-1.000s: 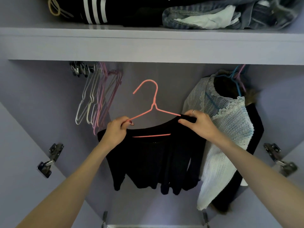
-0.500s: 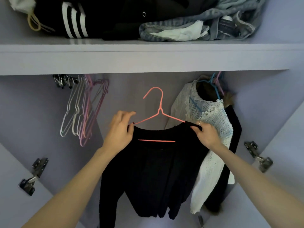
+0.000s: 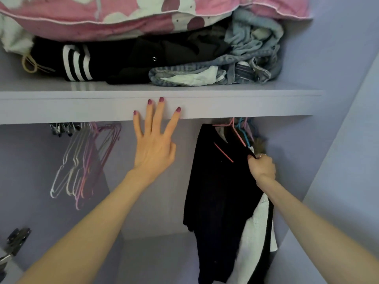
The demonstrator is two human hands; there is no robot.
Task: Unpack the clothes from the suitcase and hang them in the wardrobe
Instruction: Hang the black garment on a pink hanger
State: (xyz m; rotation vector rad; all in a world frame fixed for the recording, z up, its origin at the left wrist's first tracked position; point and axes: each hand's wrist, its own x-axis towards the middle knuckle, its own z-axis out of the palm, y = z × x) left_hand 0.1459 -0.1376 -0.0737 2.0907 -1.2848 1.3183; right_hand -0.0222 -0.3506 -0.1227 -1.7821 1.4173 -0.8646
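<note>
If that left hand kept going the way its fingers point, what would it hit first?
The left hand points upward with fingers spread, and its fingertips already overlap the front edge of the shelf. It would probably meet that edge first, though depth is unclear.

Left hand (image 3: 153,148) raised, fingers straight and spread — right hand (image 3: 261,168) curled, pinching.

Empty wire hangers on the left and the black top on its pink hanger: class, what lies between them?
In the head view, the open left hand, fingertips against the lilac shelf edge.
</note>
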